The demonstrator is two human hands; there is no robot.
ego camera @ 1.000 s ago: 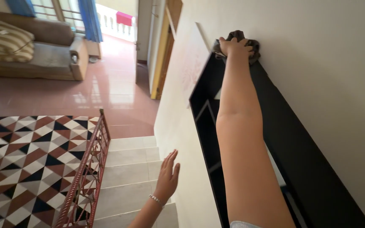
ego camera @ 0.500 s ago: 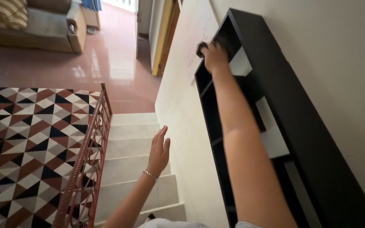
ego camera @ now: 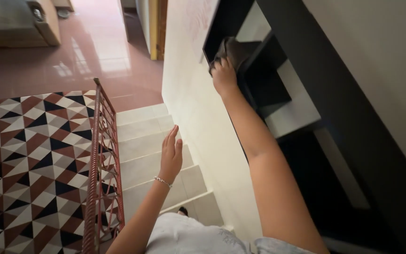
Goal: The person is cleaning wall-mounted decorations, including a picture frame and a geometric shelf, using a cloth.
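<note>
A red railing (ego camera: 100,160) borders the stairs (ego camera: 139,141). The left hand (ego camera: 170,157) hangs flat and empty over the steps, fingers together. The right hand (ego camera: 223,75) grips a dark cloth (ego camera: 230,49), which bunches just above its fingers against the black shelf (ego camera: 306,51).

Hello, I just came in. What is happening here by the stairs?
A person stands beside a staircase and wipes a black wall shelf with a dark cloth. The right hand presses the cloth against the front edge of an upper compartment. The left hand is free, open and flat, held out in the air above the white steps, next to a red metal railing.
</note>
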